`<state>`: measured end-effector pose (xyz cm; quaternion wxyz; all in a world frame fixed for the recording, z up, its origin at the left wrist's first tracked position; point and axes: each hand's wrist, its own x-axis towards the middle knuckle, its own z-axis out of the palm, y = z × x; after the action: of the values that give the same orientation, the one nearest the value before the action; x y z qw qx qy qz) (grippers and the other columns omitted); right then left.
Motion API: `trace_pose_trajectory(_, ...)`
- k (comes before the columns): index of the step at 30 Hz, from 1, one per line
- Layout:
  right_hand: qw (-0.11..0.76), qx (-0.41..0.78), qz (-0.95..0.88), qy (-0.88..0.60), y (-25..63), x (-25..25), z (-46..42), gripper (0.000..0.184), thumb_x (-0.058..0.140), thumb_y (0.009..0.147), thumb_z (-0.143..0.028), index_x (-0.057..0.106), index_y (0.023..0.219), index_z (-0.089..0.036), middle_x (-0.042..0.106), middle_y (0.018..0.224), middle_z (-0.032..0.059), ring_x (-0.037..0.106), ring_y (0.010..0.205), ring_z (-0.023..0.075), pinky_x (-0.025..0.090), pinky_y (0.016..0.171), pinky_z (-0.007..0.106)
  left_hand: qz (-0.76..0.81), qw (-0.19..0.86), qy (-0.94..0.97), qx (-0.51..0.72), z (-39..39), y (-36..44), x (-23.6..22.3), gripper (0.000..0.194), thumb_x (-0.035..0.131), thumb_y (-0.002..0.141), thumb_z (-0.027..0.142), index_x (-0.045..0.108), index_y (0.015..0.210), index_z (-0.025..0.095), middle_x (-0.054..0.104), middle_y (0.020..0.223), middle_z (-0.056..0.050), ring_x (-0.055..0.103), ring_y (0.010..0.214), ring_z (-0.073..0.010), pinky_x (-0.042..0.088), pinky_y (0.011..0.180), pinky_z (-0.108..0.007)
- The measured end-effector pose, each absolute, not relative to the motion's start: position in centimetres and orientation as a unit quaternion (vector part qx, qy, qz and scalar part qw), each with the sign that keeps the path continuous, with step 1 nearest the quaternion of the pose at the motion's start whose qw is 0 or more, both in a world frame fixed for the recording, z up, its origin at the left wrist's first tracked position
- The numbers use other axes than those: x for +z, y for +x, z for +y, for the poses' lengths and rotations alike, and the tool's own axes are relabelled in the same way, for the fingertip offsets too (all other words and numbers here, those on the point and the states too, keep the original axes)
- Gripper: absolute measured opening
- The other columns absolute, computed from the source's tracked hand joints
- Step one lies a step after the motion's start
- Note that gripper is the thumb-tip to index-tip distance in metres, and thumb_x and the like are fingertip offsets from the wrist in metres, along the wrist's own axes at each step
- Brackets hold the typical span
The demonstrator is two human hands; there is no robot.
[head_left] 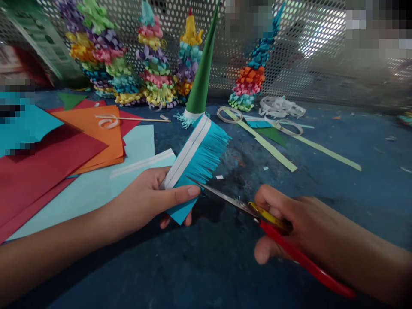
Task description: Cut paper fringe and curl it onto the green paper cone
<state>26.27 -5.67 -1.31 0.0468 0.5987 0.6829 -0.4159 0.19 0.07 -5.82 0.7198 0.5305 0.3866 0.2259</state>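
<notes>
My left hand [151,201] grips a turquoise paper strip [199,156] with a white band along one edge and a cut fringe along the other. Thumb and fingers pinch its lower end. My right hand [289,223] is closed on red-and-yellow-handled scissors [257,210]. Their blades point left and meet the strip's fringed edge just by my left thumb. A green paper cone [201,77] with a turquoise fringe at its base stands just beyond the strip.
Red, orange, turquoise and pale blue paper sheets [64,150] lie at the left on the dark blue table [322,189]. Several curled-paper trees [154,64] line a perforated metal screen at the back. Tape rings [230,113], pale green strips [273,150] and a thin stick [144,119] lie behind.
</notes>
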Motion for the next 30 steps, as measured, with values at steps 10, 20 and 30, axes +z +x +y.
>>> trace_pose_trajectory(10,0.057,-0.341,0.716,0.607,26.46,-1.04,-5.98,0.040,0.069,0.078,-0.052,0.036,0.081,-0.029,0.070,0.059,-0.0054,0.058,0.046,0.0175,0.034,0.049,0.028,0.403,0.709,0.524,0.244,-0.11,-0.20,-5.93,0.028,0.077,0.086,0.044,0.070,0.081,0.018,0.078,0.066,0.000,0.065,0.045,-0.0079,0.044,0.044,-0.013)
trace_pose_trajectory(20,0.058,-0.318,0.729,0.603,26.55,-1.28,-6.27,0.044,0.071,0.077,-0.055,0.035,0.082,-0.029,0.069,0.062,-0.0033,0.060,0.050,0.0203,0.033,0.049,0.029,0.404,0.686,0.535,0.283,-0.11,-0.47,-6.33,0.031,0.073,0.090,0.048,0.070,0.082,0.018,0.078,0.066,0.000,0.064,0.043,-0.0080,0.044,0.043,-0.015)
trace_pose_trajectory(30,0.046,-0.346,0.709,0.612,26.20,-1.17,-6.11,0.045,0.078,0.075,-0.045,0.036,0.078,-0.028,0.071,0.061,-0.0070,0.060,0.048,0.0178,0.034,0.049,0.028,0.378,0.716,0.518,0.275,-0.07,-0.02,-5.82,0.025,0.081,0.084,0.039,0.069,0.081,0.016,0.077,0.063,-0.002,0.062,0.043,-0.0095,0.050,0.042,-0.015)
